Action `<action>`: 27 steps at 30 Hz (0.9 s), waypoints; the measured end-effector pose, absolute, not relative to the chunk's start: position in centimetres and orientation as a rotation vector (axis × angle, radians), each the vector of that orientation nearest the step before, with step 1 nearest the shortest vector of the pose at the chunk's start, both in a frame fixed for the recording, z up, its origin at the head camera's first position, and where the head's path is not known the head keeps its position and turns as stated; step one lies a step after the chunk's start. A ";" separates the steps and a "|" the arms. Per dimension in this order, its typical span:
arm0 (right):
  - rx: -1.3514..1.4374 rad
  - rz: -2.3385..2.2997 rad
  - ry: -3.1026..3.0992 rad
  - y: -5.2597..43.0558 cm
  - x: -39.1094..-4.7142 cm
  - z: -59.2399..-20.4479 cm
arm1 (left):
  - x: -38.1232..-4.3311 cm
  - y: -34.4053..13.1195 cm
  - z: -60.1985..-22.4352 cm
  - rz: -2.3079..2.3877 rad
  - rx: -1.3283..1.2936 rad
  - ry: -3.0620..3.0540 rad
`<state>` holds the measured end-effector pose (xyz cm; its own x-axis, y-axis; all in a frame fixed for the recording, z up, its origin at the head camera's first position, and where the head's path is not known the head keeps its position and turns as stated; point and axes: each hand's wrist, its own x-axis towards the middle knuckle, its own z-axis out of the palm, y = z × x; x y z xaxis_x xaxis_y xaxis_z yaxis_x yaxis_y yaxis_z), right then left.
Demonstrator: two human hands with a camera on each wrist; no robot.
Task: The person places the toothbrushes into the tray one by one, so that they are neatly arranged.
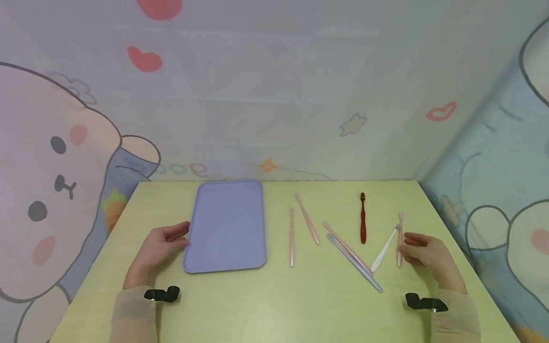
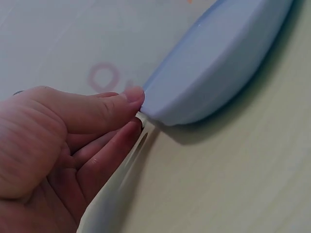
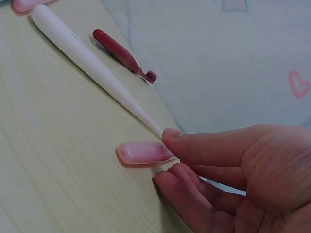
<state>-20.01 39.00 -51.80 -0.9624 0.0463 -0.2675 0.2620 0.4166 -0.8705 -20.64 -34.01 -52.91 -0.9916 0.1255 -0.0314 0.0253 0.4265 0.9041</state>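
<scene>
My left hand [image 1: 165, 245] rests beside a light-blue tray [image 1: 227, 226] lying flat on the table. Its thumb and fingertips touch the tray's left rim [image 2: 165, 114], loosely extended. At the right, my right hand [image 1: 429, 255] has its thumb and fingers around the middle of a pink toothbrush [image 1: 401, 257], pinching it; part is hidden behind the thumb. Its handle end [image 3: 141, 153] shows on the tabletop in the right wrist view. Just left lies a white toothbrush [image 1: 383, 250], its head close to the pink one. A dark red toothbrush [image 1: 363, 219] lies farther back.
Mid-table lie a pink toothbrush [image 1: 292, 238], a second pink toothbrush [image 1: 309, 221] slanting beside it, and a third pink toothbrush [image 1: 347, 246] alongside a blue-grey toothbrush [image 1: 353, 262]. A printed cloth backdrop [image 1: 274, 95] borders the pale yellow table [image 1: 274, 309] behind and at both sides.
</scene>
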 end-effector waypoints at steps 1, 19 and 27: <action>0.276 -1.569 2.472 39.0 -20.0 -51.9 | -20.7 -33.9 -52.9 1.631 0.138 2.570; 0.323 -1.514 2.533 38.4 -19.9 -51.9 | -20.9 -34.0 -53.9 1.757 0.137 2.459; 0.344 -1.495 2.535 38.4 -20.0 -51.4 | -20.9 -33.9 -53.8 1.752 0.155 2.464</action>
<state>-20.04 38.42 -51.41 -0.9574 0.1075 -0.2679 0.2865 0.4685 -0.8358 -20.95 -33.91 -53.81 -0.9883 0.1488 -0.0337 0.0171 0.3273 0.9448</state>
